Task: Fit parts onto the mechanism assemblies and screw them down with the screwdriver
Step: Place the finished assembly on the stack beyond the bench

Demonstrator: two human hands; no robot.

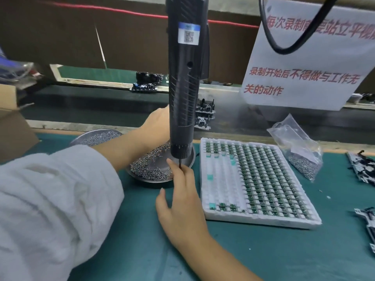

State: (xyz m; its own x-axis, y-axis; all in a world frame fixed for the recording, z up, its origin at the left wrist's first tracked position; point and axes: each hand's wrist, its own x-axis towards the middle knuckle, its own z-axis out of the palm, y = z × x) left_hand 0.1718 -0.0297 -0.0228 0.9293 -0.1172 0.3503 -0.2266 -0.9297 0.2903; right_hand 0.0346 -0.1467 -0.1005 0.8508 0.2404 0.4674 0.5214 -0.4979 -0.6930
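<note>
- Over the near screw dish [162, 177], electric screwdriver [185, 82] hanging upright, bit [180, 162] pointing down toward the loose screws [149, 167].
- Right hand [179, 201] at the bit: fingers relaxed and extended, index fingertip beside the bit; whether a screw is pinched there, cannot tell.
- Left hand [157, 123] reaching behind the screwdriver body toward a mechanism assembly [204, 116] on the belt [105, 110]; fingers hidden, grip cannot be told.
- Just right of the dish, white tray [261, 219] of small green parts [269, 179], several pockets at its left empty.
- Further out: second dish of screws [97, 136], bagged screws [300, 155], more assemblies [363, 169] at the right edge, paper notice [304, 63] above.
- Judged stage: loading a screw onto the bit; no part yet fitted on an assembly at the mat.
- Risks: screw seated crooked and dropped onto the mat; fingertip caught if the driver spins; sleeve [56, 199] sweeping the dish rim and scattering screws.
</note>
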